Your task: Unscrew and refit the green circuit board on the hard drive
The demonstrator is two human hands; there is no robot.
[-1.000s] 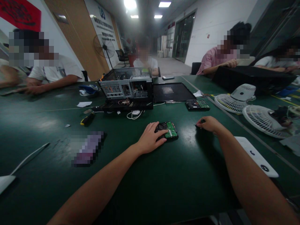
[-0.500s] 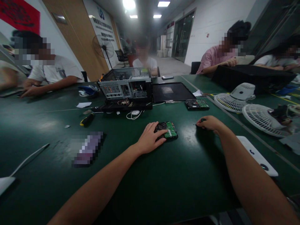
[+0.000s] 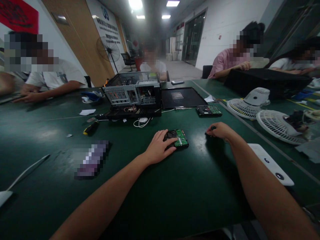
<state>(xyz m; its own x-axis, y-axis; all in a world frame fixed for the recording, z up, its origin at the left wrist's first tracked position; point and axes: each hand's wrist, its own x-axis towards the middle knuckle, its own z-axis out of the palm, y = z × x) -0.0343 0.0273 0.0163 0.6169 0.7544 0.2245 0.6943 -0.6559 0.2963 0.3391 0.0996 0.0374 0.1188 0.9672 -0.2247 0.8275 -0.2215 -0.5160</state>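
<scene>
Palm down, my left hand (image 3: pixel 159 148) lies over the left part of a hard drive (image 3: pixel 182 140), which rests on the green table (image 3: pixel 175 186). The thumb is at the drive's near edge, the index finger reaches across its green circuit board, and the other fingers lie on the far side, so the hand grips it. To the right, apart from the drive, my right hand (image 3: pixel 220 130) is closed in a pinch low over the table. A small dark thing shows at its fingertips, too small to name.
An opened computer case (image 3: pixel 132 95) stands beyond the drive, with a black panel (image 3: pixel 185 97) beside it. A second hard drive (image 3: pixel 209 111) lies nearby. White fan parts (image 3: pixel 248 106) and a white power bank (image 3: pixel 271 163) are right; a screwdriver (image 3: pixel 91 128) and phone (image 3: pixel 93 159) left. People sit around.
My right hand has shifted slightly left with its fingers still pinched. My left hand keeps its place on the hard drive. The whole view has drifted a little.
</scene>
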